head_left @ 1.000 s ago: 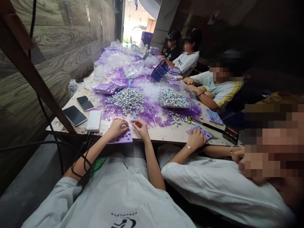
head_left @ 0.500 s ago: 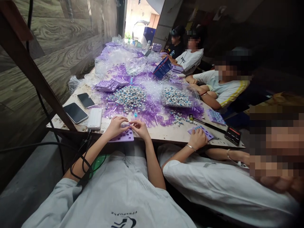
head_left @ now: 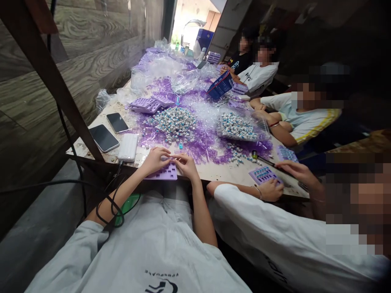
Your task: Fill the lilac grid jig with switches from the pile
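Observation:
A purple plastic tray with small square slots lies at the near edge of the table, right in front of me. My left hand rests over its left end with the fingers curled. My right hand meets it fingertip to fingertip above the tray, and the two pinch a small pale piece between them that I cannot make out. Just beyond lies a heap of small white-and-blue parts on a litter of purple plastic bits.
Two phones and a white power bank lie at the left. A wooden post slants across the left. A person on my right handles another purple tray; more people sit along the right side. Clear bags pile farther back.
My hands came together from resting apart on the tray to pinching a small piece between the fingertips. The view shifted left, and my neighbour's far hand reached onto the table.

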A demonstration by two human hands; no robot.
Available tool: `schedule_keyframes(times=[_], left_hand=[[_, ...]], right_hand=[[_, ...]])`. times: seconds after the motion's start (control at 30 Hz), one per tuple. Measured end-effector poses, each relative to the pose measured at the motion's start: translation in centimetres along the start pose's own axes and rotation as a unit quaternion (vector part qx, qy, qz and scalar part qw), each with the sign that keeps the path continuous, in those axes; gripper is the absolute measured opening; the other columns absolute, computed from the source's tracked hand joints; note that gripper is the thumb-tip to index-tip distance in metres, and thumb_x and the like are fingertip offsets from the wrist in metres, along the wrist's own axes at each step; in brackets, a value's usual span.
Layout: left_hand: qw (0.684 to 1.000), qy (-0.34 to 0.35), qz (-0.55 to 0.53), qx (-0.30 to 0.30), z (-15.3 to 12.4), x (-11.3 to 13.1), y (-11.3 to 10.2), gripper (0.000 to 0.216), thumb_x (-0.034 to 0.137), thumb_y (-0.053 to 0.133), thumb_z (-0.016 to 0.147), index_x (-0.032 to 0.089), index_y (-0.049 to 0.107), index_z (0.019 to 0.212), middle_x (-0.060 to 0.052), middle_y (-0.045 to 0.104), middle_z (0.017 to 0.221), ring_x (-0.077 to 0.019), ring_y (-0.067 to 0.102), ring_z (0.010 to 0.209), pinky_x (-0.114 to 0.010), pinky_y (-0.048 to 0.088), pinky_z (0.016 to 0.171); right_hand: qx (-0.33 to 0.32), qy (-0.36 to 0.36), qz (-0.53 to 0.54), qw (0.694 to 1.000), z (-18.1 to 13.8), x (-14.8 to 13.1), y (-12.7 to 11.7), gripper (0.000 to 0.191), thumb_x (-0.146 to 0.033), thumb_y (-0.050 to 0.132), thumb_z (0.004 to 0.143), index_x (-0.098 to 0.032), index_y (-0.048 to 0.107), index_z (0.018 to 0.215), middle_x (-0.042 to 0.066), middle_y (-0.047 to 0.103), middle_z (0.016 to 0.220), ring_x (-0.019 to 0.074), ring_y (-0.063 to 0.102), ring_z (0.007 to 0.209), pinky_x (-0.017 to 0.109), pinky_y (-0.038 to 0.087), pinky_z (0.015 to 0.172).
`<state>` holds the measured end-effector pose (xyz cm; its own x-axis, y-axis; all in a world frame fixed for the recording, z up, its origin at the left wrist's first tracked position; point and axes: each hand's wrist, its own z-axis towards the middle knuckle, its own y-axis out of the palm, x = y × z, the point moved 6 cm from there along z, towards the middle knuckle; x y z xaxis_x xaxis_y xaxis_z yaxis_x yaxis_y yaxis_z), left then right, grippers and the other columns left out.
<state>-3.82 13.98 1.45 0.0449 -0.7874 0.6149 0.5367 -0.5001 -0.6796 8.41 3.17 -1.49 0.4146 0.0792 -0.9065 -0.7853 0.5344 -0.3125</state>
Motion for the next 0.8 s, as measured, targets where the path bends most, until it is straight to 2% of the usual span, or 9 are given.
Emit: schedule_keyframes(times=[0.13, 0.3, 0.6, 0.7, 0.8], left_hand=[[1.0, 0.004, -0.003, -0.007, 0.1, -0.1, 0.2, 0.014, 0.033, 0.067, 0.088, 0.022, 0.075, 0.091, -0.004, 0.074, 0.107, -0.0211, 0.065, 0.104, -0.042, 0.037, 0.106], [1.0, -0.008, 0.013, -0.023, -0.1, 0.5, 0.3, 0.014, 0.032, 0.067, 0.088, 0.022, 0.074, 0.093, -0.004, 0.074, 0.108, -0.0212, 0.066, 0.104, -0.044, 0.031, 0.112], [0.997, -0.063, 0.008, -0.043, 0.4, 0.7, 0.2, 0.01, 0.029, 0.07, 0.083, 0.021, 0.073, 0.087, -0.003, 0.075, 0.104, -0.0229, 0.066, 0.103, -0.05, 0.024, 0.118], [0.997, -0.062, 0.01, -0.043, 0.7, 0.9, 0.2, 0.009, 0.027, 0.071, 0.081, 0.019, 0.073, 0.085, -0.003, 0.075, 0.1, -0.0223, 0.067, 0.099, -0.052, 0.02, 0.12], [0.997, -0.066, -0.003, -0.049, 0.9, 0.9, 0.1, 0.007, 0.023, 0.072, 0.079, 0.018, 0.075, 0.082, -0.004, 0.075, 0.093, -0.0219, 0.068, 0.092, -0.047, 0.034, 0.114]], right_hand=[[-0.004, -0.003, -0.012, 1.0, 0.0, 0.0, -0.1, 0.028, -0.041, 0.071, 0.082, -0.02, 0.078, 0.1, 0.007, 0.069, 0.093, 0.0182, 0.064, 0.081, 0.029, 0.05, 0.073], [-0.014, -0.006, -0.027, 1.0, -0.2, 0.0, -0.2, 0.029, -0.043, 0.07, 0.082, -0.022, 0.078, 0.1, 0.008, 0.07, 0.095, 0.0214, 0.065, 0.088, 0.032, 0.052, 0.077], [-0.027, -0.014, -0.048, 0.998, -0.1, -0.1, -0.4, 0.028, -0.041, 0.07, 0.083, -0.021, 0.079, 0.101, 0.008, 0.072, 0.094, 0.022, 0.066, 0.085, 0.033, 0.051, 0.077], [-0.008, -0.019, -0.044, 0.999, -0.3, -0.1, -0.5, 0.029, -0.041, 0.071, 0.082, -0.021, 0.08, 0.101, 0.008, 0.072, 0.093, 0.022, 0.066, 0.085, 0.033, 0.051, 0.078], [0.012, -0.016, -0.048, 0.999, -0.4, 0.1, -0.5, 0.03, -0.042, 0.071, 0.081, -0.022, 0.08, 0.101, 0.007, 0.072, 0.092, 0.0218, 0.066, 0.085, 0.033, 0.052, 0.077]])
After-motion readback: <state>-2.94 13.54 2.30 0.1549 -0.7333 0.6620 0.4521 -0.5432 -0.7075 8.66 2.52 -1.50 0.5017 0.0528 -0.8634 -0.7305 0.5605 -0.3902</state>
